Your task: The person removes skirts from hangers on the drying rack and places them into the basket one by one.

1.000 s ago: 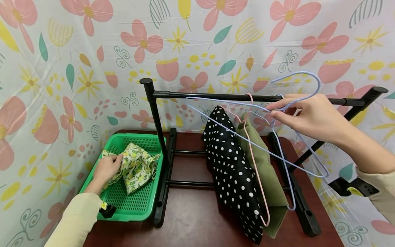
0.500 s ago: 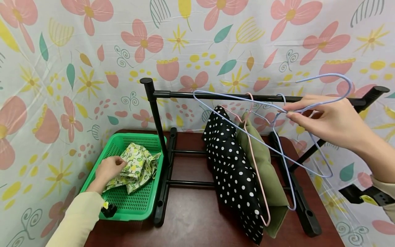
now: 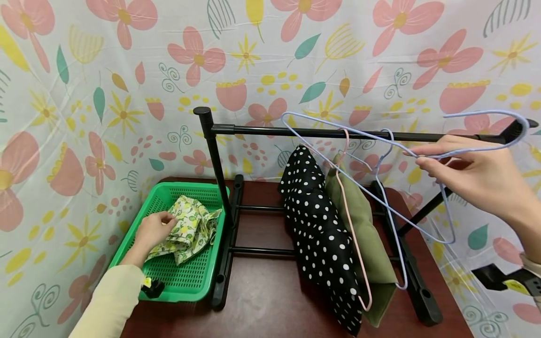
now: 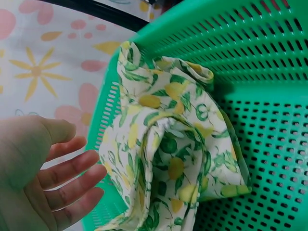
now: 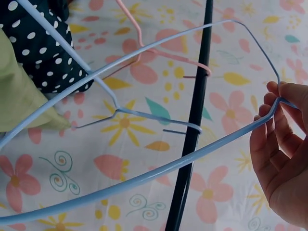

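My right hand point(image 3: 473, 164) pinches a light blue clothes hanger point(image 3: 346, 176) just below its hook, with the hanger's body reaching left in front of the rack's bar. In the right wrist view the fingers point(image 5: 274, 120) close on the hanger's neck, and nothing hangs on it. My left hand point(image 3: 154, 230) is over the left side of a green basket point(image 3: 162, 291). Its fingers point(image 4: 72, 168) are loosely bent and hold nothing, beside a crumpled lemon-print cloth point(image 4: 168, 139) lying in the basket. A small gap separates them from the cloth in the left wrist view.
A black rack point(image 3: 270, 130) stands on the dark red table point(image 3: 262, 295). From its bar hang a polka-dot cloth point(image 3: 317, 234) on a pink hanger point(image 3: 355, 249) and an olive cloth point(image 3: 372, 253) on another blue hanger point(image 3: 395, 225). A floral curtain point(image 3: 262, 56) is behind.
My right hand has moved right and slightly down with the blue hanger, whose hook now reaches farther right. My left hand has let go of the lemon-print cloth, which now lies flatter.
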